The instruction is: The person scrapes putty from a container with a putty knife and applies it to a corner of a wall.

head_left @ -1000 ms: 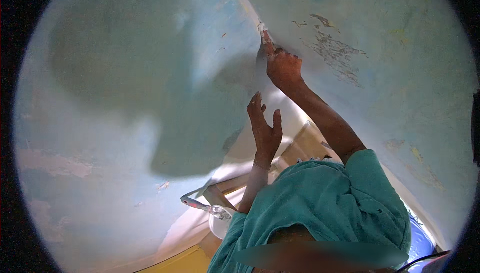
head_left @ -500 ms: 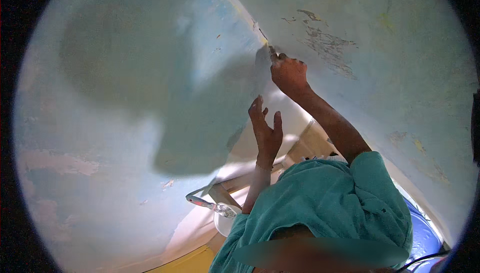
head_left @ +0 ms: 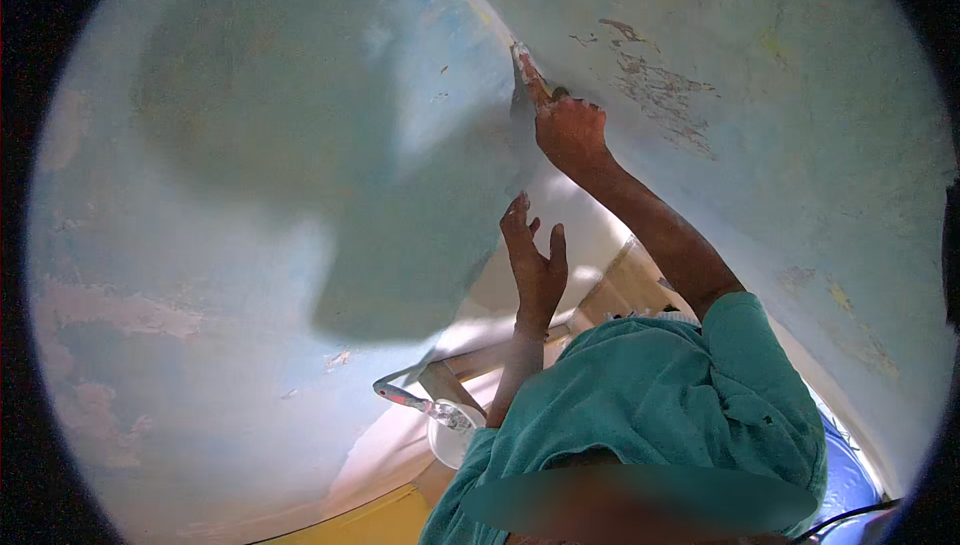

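Note:
My right hand (head_left: 572, 133) is closed and raised to the seam where two pale blue-green painted surfaces meet. A narrow, reddish-brown length with a whitish tip reaches from it to the seam; whether this is a slim tool or my outstretched index finger, I cannot tell. Lower and to the left, my left hand (head_left: 534, 263) is held up with fingers and thumb apart, holding nothing; its fingertips look whitened. Beside my left forearm, a putty knife (head_left: 402, 396) with a grey and red handle lies across a white bucket (head_left: 446, 447), its blade smeared white.
Flaked patches mark the right-hand surface (head_left: 665, 95), and a large shadow falls over the left-hand surface (head_left: 90, 195). Below stand a wooden frame (head_left: 470, 365) and, at the lower right, a blue object (head_left: 848, 475) near a dark cable (head_left: 850, 517).
My right hand has shifted slightly left and up. The narrow length from it now reaches further up, over the yellowish spot in the seam. My left hand has hardly moved.

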Action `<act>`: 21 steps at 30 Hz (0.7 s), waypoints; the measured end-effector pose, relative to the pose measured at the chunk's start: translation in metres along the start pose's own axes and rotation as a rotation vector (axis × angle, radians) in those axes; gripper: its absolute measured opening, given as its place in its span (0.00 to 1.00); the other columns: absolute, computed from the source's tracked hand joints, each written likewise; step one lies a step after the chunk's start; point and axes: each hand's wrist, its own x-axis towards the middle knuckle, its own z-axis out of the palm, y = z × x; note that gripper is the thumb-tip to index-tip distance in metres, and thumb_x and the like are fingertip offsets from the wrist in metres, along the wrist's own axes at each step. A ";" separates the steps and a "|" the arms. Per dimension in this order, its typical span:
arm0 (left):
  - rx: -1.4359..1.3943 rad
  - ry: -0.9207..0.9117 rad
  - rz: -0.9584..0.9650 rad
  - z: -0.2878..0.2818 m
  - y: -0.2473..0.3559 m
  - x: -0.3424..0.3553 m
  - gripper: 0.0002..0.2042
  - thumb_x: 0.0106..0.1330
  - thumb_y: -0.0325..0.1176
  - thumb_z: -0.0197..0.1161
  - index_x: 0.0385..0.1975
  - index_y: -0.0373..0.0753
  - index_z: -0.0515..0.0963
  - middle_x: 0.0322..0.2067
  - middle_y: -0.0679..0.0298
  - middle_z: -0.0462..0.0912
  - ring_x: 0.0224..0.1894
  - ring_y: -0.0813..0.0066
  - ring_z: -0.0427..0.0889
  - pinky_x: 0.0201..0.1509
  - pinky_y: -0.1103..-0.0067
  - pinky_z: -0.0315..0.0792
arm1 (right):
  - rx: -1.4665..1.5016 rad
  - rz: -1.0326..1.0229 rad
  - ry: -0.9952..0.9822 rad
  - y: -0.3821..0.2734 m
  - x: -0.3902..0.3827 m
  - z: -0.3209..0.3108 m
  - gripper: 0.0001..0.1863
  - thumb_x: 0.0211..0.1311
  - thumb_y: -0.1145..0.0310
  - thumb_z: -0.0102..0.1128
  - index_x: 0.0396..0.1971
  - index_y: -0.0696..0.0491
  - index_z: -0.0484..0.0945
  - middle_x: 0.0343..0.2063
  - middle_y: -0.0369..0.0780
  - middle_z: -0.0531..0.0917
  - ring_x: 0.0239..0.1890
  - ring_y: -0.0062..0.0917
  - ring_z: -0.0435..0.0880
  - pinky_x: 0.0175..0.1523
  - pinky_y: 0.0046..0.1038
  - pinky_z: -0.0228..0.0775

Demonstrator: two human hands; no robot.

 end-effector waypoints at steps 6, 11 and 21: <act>-0.031 -0.038 -0.026 0.000 0.000 0.003 0.24 0.55 0.25 0.51 0.51 0.32 0.54 0.48 0.50 0.57 0.51 0.58 0.61 0.48 0.70 0.64 | 0.014 -0.003 -0.022 -0.003 0.007 -0.006 0.34 0.48 0.71 0.45 0.58 0.42 0.45 0.21 0.43 0.76 0.23 0.35 0.77 0.25 0.37 0.69; -0.027 -0.030 -0.007 0.005 0.000 0.005 0.25 0.52 0.23 0.54 0.51 0.36 0.56 0.48 0.55 0.58 0.51 0.62 0.63 0.48 0.73 0.66 | 0.009 -0.011 0.013 -0.007 0.010 -0.019 0.35 0.47 0.72 0.46 0.58 0.45 0.45 0.19 0.42 0.76 0.21 0.33 0.77 0.24 0.37 0.69; -0.039 -0.050 0.045 0.011 0.004 0.022 0.24 0.53 0.23 0.53 0.51 0.35 0.56 0.49 0.54 0.58 0.51 0.62 0.62 0.48 0.72 0.65 | -0.052 -0.038 -0.138 0.001 0.004 0.001 0.33 0.49 0.70 0.47 0.57 0.52 0.46 0.21 0.42 0.78 0.22 0.32 0.78 0.23 0.34 0.69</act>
